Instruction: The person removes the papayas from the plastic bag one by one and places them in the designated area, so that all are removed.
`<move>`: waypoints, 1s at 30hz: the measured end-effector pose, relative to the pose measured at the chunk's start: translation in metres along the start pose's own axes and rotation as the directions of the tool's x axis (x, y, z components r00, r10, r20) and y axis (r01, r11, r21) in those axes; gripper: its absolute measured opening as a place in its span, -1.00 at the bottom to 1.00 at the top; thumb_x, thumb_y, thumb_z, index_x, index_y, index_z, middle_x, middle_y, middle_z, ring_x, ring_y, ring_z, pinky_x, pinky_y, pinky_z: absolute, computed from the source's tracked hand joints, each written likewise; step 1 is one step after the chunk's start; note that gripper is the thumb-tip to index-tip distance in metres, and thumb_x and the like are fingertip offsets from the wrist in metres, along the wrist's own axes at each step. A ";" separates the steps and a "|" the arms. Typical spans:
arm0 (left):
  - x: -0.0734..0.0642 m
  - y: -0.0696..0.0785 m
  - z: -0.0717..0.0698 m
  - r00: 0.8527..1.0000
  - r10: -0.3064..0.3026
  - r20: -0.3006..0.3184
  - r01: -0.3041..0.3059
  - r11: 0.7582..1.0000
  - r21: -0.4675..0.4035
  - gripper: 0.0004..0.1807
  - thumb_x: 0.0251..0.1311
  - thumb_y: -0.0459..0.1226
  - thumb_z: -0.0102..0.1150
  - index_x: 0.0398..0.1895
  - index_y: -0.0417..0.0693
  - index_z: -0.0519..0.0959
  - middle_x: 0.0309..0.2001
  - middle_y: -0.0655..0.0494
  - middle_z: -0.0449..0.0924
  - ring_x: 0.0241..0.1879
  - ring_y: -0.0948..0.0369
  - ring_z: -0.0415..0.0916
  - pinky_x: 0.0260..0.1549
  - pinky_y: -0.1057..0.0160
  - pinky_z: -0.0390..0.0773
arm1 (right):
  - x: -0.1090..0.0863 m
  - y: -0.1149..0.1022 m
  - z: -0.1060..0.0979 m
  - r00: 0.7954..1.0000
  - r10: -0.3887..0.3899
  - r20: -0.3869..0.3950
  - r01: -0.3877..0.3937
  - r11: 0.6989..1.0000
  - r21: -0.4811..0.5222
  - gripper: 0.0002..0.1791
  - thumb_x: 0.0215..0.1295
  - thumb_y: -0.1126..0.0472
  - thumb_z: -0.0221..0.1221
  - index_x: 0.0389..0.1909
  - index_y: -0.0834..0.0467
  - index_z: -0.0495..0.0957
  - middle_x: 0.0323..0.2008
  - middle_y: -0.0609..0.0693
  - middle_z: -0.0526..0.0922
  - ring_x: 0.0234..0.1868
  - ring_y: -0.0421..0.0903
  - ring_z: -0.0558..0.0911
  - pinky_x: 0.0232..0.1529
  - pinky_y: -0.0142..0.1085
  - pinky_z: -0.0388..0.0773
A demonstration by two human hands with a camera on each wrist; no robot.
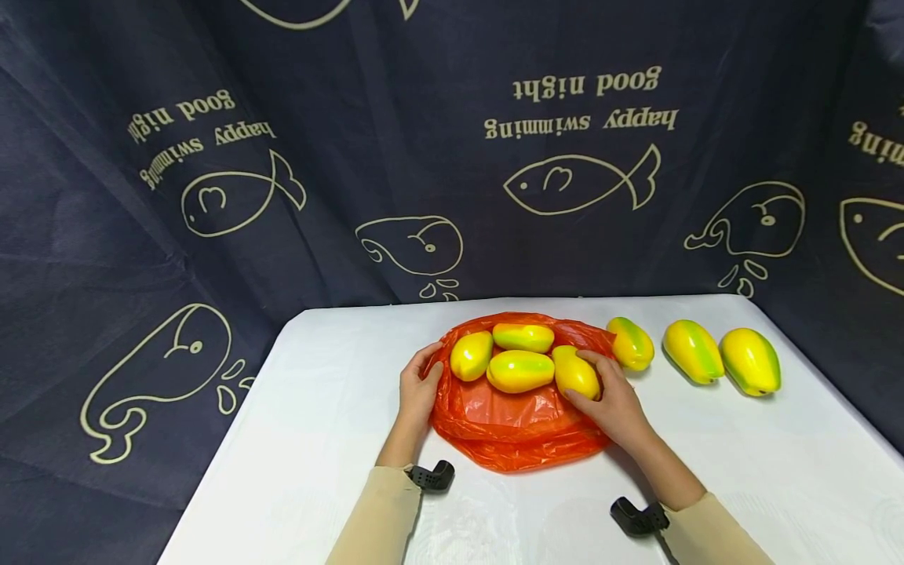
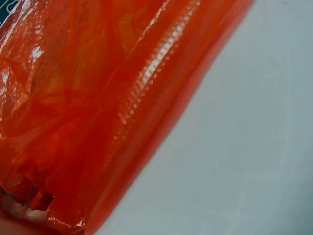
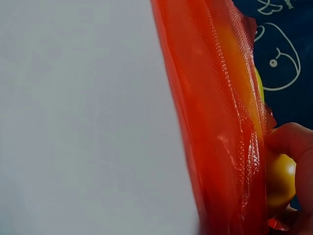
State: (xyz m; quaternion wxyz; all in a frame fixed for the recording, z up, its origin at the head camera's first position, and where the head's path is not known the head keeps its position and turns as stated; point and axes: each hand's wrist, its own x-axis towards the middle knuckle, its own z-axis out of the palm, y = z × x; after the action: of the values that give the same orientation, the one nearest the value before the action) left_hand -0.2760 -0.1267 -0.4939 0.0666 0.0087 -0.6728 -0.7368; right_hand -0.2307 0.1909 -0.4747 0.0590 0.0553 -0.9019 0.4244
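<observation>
A red plastic bag lies spread wide on the white table, its mouth facing up. Inside are several glossy yellow papayas with green streaks, among them a papaya on the left and a papaya in the middle. My left hand pinches the bag's left rim between thumb and fingers. At the right side of the bag, my right hand grips a papaya, thumb on its near side and fingers over its far side. The right wrist view shows this papaya partly behind the red plastic.
Outside the bag, to its right, lie three more papayas: one close by the rim, one farther right and one at the far right. A dark cloth with fish and whale drawings hangs behind the white table.
</observation>
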 end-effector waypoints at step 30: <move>0.001 -0.003 0.000 1.000 0.013 -0.005 -0.013 1.000 0.014 -0.60 0.40 -0.39 0.02 0.26 -0.03 0.53 0.35 0.01 0.49 0.35 0.05 0.41 0.23 0.24 0.56 | -0.007 -0.001 -0.003 0.991 -0.070 -0.116 0.079 0.994 0.079 -0.29 0.12 0.34 0.28 0.34 0.12 0.30 0.36 0.16 0.38 0.32 0.20 0.35 0.36 0.32 0.29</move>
State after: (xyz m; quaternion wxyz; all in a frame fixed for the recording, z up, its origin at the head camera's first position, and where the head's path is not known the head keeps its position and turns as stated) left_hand -0.2774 -0.1265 -0.4968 0.0730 0.0066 -0.6777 -0.7317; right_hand -0.2236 0.1925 -0.4729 0.1236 0.0672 -0.8760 0.4614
